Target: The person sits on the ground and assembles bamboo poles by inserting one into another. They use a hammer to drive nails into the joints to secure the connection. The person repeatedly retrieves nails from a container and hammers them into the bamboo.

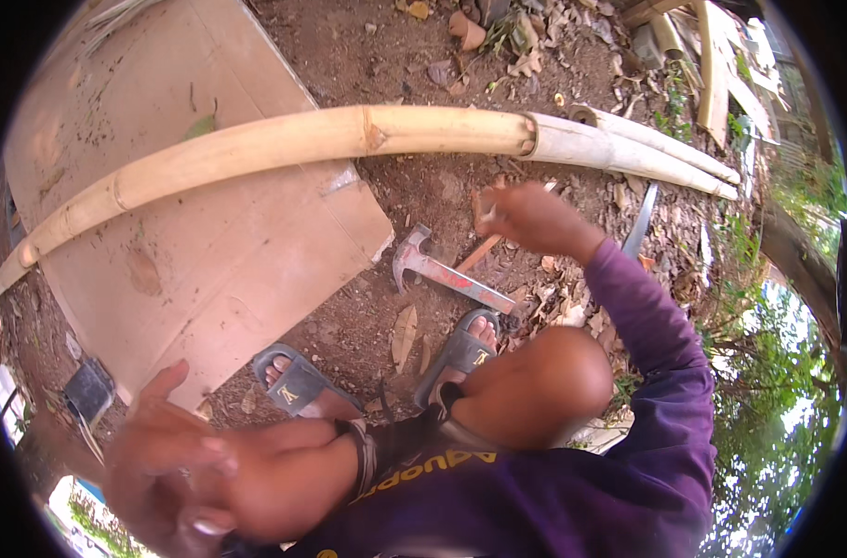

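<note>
My right hand [535, 219] is low over the soil, just below a long bamboo pole [312, 133]. Its fingers are closed together; what they hold, if anything, is hidden. An orange-brown stick [479, 253] slants up from the ground toward these fingers. Beside it lies a claw hammer [453, 276] with worn red paint on its handle, near my sandalled feet. My left hand [167, 437] hovers by my left knee, somewhat blurred, thumb raised and fingers apart, with nothing seen in it. The pole crosses over a flat cardboard sheet [228, 279].
Thinner pale bamboo pieces [656, 139] lie at the right end of the pole. A metal blade [640, 223] rests among dry leaves beyond my right forearm. Split bamboo [713, 74] leans at the far right. A dark block [89, 391] sits beside the cardboard.
</note>
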Demonstrator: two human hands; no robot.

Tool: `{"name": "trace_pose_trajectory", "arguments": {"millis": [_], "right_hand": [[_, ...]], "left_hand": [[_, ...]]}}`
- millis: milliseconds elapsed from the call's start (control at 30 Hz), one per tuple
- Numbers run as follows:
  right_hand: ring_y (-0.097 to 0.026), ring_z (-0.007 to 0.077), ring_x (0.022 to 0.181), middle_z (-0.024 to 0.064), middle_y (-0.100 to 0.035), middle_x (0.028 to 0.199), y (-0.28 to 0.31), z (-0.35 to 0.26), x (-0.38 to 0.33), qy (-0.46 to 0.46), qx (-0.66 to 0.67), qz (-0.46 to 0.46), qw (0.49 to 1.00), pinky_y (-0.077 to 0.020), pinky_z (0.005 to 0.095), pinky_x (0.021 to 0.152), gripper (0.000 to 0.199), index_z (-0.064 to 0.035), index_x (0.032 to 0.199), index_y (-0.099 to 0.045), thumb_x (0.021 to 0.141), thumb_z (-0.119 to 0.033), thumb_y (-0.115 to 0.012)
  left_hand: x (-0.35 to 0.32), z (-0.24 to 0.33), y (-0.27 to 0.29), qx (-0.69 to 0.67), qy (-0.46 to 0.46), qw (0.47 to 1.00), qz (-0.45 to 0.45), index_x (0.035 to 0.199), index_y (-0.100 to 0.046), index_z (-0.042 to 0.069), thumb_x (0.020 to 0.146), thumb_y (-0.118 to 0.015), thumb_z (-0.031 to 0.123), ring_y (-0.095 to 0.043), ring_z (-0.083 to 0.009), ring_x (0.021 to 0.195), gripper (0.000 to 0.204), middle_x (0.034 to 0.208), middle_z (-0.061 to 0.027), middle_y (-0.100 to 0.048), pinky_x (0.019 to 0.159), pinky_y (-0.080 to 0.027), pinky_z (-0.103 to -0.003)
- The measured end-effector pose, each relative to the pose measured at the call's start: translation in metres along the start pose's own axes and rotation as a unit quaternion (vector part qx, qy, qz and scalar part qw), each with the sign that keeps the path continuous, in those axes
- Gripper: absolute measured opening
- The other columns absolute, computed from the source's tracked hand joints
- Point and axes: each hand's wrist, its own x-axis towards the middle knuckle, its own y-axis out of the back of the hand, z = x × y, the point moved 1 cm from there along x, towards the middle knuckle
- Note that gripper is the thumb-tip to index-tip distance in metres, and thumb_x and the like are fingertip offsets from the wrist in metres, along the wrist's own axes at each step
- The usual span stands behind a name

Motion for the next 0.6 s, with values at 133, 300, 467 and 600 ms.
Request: {"name": "trace_pose_trajectory", "arguments": {"millis": [133, 300, 467, 600], "right_hand": [[-0.071, 0.0449, 0.109, 0.0243, -0.070, 0.114, -0.141, -0.025, -0.012, 0.033, -0.003, -0.003, 0.999, -0.0583, 0.0509, 0.095, 0.050, 0.0019, 0.130, -0.060, 0.097, -0.034, -0.075], [-0.064, 0.0431, 0.124, 0.0233, -0.066, 0.122, -0.197, -0.038, -0.020, -0.062, -0.021, 0.118, 0.991, -0.0562, 0.0505, 0.098, 0.039, 0.0009, 0.120, -0.055, 0.095, -0.024, -0.073], [-0.075, 0.0429, 0.089, 0.0239, -0.073, 0.097, -0.180, -0.041, -0.038, -0.141, 0.157, 0.083, 0.974, -0.0585, 0.0561, 0.078, 0.041, 0.0026, 0.122, -0.054, 0.094, -0.020, -0.073], [-0.073, 0.0456, 0.076, 0.0232, -0.071, 0.085, -0.156, -0.049, -0.061, -0.108, 0.301, 0.255, 0.913, -0.0562, 0.0550, 0.069, 0.054, 0.0012, 0.138, -0.052, 0.095, -0.021, -0.075]], "left_hand": [[0.014, 0.004, -0.022, 0.130, 0.185, 0.974, 0.021, 0.118, -0.073, 0.001, 0.098, -0.073, 0.025, -0.067, -0.0207, 0.098, 0.031, 0.099, -0.0110, -0.070, 0.102, -0.051, -0.041], [0.099, -0.049, -0.044, 0.298, 0.096, 0.950, -0.003, 0.122, -0.073, 0.000, 0.099, -0.074, 0.019, -0.069, -0.0223, 0.104, 0.030, 0.107, -0.0127, -0.075, 0.099, -0.052, -0.036], [0.185, -0.143, -0.075, 0.439, -0.088, 0.892, -0.061, 0.143, -0.064, 0.003, 0.096, -0.081, 0.031, -0.065, -0.0356, 0.127, 0.057, 0.137, -0.0199, -0.069, 0.113, -0.047, -0.049], [0.202, -0.178, -0.095, 0.556, -0.075, 0.816, -0.141, 0.158, -0.051, 0.005, 0.090, -0.085, 0.042, -0.057, -0.0370, 0.139, 0.084, 0.149, -0.0182, -0.062, 0.122, -0.039, -0.058]]}}
